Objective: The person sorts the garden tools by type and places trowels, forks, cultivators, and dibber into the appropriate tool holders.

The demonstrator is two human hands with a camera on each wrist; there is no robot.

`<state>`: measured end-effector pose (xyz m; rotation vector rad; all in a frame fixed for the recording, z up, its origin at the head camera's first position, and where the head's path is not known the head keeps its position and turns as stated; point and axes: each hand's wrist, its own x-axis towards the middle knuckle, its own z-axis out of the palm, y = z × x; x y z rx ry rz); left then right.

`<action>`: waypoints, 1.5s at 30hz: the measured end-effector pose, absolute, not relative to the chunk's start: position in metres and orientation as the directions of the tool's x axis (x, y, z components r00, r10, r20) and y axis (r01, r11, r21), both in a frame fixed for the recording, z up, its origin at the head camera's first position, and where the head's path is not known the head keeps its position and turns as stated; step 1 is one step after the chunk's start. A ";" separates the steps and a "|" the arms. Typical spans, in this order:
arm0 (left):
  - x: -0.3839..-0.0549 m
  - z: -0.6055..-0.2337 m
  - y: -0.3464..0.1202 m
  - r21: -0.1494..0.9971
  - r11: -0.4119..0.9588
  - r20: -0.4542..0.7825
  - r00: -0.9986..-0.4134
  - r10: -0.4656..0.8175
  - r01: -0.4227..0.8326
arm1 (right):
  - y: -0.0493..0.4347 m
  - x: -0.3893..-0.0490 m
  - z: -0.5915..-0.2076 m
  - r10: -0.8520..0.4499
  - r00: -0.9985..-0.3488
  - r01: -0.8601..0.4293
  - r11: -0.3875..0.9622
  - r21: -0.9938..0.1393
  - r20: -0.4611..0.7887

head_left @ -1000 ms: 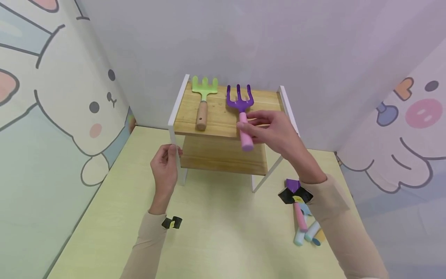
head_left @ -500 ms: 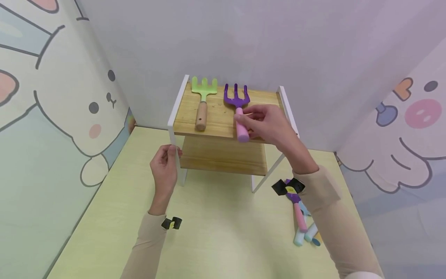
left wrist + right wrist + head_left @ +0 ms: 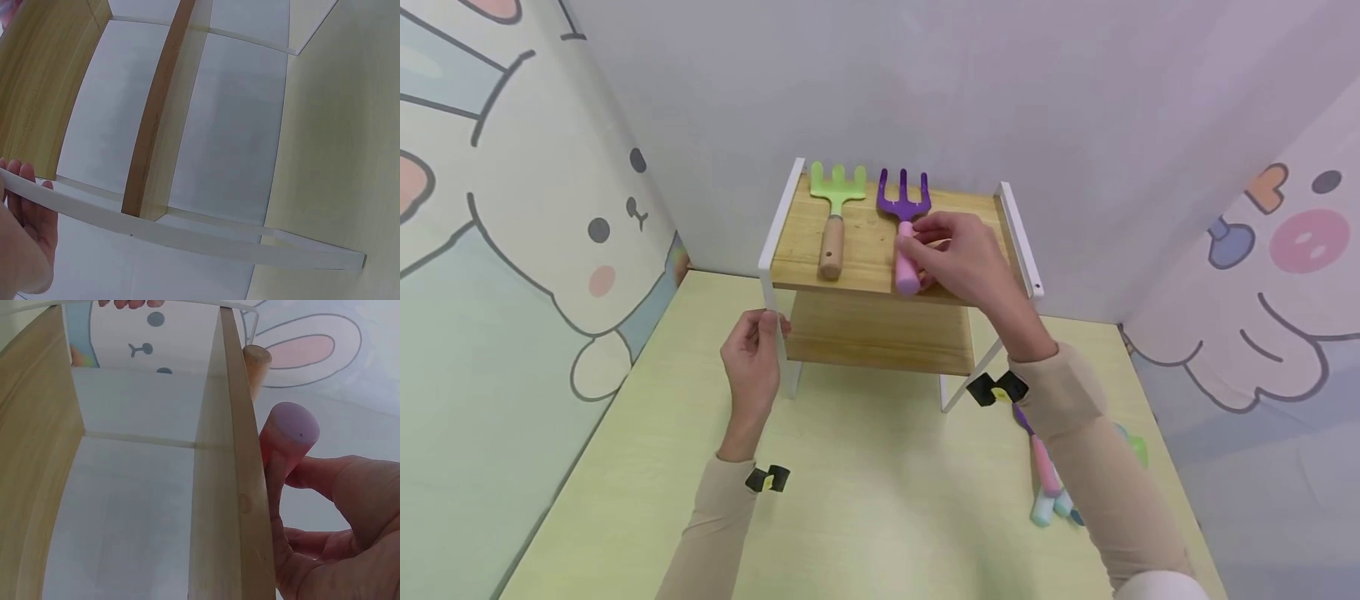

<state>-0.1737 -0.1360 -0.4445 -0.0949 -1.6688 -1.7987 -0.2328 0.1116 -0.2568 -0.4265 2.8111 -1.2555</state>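
Observation:
My right hand (image 3: 958, 254) pinches the pink handle of a purple garden fork (image 3: 905, 204) at the top board of a small two-tier shelf (image 3: 865, 275). Its prongs point to the back wall; in the right wrist view the fork's handle end (image 3: 294, 425) sticks out past the board's front edge. To its left lies a green hand fork (image 3: 837, 192) with a wooden handle. My left hand (image 3: 752, 354) holds the shelf's white front left upright (image 3: 769, 292), fingers curled round it, as the left wrist view also shows (image 3: 31, 219).
On the floor at the right, partly behind my right sleeve, lies a pile of toy garden tools, among them a pink-handled one (image 3: 1045, 467) and pale blue handles (image 3: 1042, 507). A lower shelf board (image 3: 880, 333) sits beneath the top one. Cartoon-printed walls stand on three sides.
My right hand has carried the purple fork left and back, farther onto the top board and nearer the green fork. My left hand stays on the upright.

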 end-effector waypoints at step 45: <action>-0.171 -0.443 -0.134 0.861 0.030 0.471 -0.774 -0.423 0.507 | 0.157 -0.174 -0.289 -0.255 -0.886 -0.463 0.431 -0.774 0.388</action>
